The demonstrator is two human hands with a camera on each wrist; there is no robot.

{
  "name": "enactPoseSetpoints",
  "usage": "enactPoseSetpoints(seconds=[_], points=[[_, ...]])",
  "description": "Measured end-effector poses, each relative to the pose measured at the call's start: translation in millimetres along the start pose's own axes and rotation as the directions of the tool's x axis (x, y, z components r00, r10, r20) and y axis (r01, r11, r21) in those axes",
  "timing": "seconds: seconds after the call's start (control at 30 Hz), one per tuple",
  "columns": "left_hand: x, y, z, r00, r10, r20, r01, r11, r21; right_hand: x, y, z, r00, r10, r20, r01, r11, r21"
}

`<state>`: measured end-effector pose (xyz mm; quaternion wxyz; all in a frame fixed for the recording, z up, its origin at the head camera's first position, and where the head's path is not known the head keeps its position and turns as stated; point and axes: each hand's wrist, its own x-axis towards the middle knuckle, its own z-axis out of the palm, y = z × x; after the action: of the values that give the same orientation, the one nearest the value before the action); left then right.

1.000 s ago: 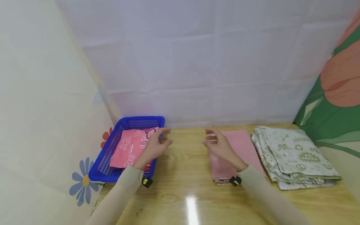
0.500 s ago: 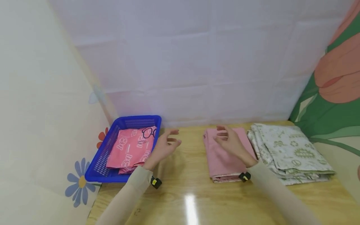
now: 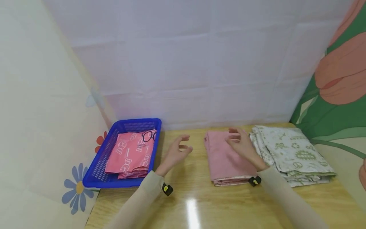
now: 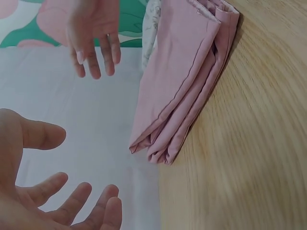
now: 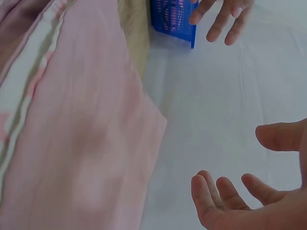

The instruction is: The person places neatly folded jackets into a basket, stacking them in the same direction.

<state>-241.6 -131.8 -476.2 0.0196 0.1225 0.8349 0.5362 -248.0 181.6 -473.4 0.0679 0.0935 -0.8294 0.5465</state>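
Observation:
My left hand hovers over the wooden table just right of the blue basket, fingers loosely bent and holding nothing. Above the folded plain pink cloth is my right hand, relaxed, with thumb and fingers apart. In the left wrist view the layered folds of that pink cloth show beyond the left hand. The right wrist view has the pink cloth close up, a pale edging along its layers. A folded pink cloth with white print and a dark glasses shape lies in the blue basket.
A folded white cloth with green print lies at the right, against the pink one. The wooden table meets a pale hanging sheet at the back. Flower-patterned hangings stand at both sides.
Both hands have shifted to the right, the left one away from over the basket and the right one further across the plain pink cloth. The head view has turned slightly right.

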Motion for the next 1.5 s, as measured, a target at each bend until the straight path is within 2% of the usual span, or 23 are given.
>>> enactPoseSetpoints(seconds=[0.17, 0.57, 0.83, 1.07, 1.2, 1.5], points=[[3.9, -2.5, 13.8, 1.0, -0.014, 0.014, 0.015, 0.999, -0.034, -1.1, 6, -13, 0.999, 0.007, -0.035, -0.008, 1.0, -0.029], [8.2, -8.9, 39.1, 0.998, -0.056, 0.029, 0.057, 0.997, -0.057, -11.4, 20, -27, 0.998, 0.048, -0.041, -0.05, 0.996, -0.073], [13.6, -14.0, 56.2, 1.0, -0.021, 0.004, 0.022, 0.998, -0.061, -16.9, 36, -33, 0.998, 0.041, -0.056, -0.046, 0.995, -0.087], [16.4, -10.9, 71.2, 0.995, -0.095, 0.021, 0.095, 0.995, -0.043, -21.3, 42, -34, 0.995, 0.029, -0.095, -0.037, 0.995, -0.089], [17.6, -11.8, 79.1, 0.993, -0.116, 0.033, 0.117, 0.992, -0.04, -21.6, 49, -32, 0.993, 0.036, -0.11, -0.05, 0.991, -0.125], [19.3, -21.0, 99.1, 0.997, -0.074, 0.031, 0.076, 0.996, -0.044, -24.8, 62, -27, 0.991, 0.054, -0.122, -0.083, 0.966, -0.244]])
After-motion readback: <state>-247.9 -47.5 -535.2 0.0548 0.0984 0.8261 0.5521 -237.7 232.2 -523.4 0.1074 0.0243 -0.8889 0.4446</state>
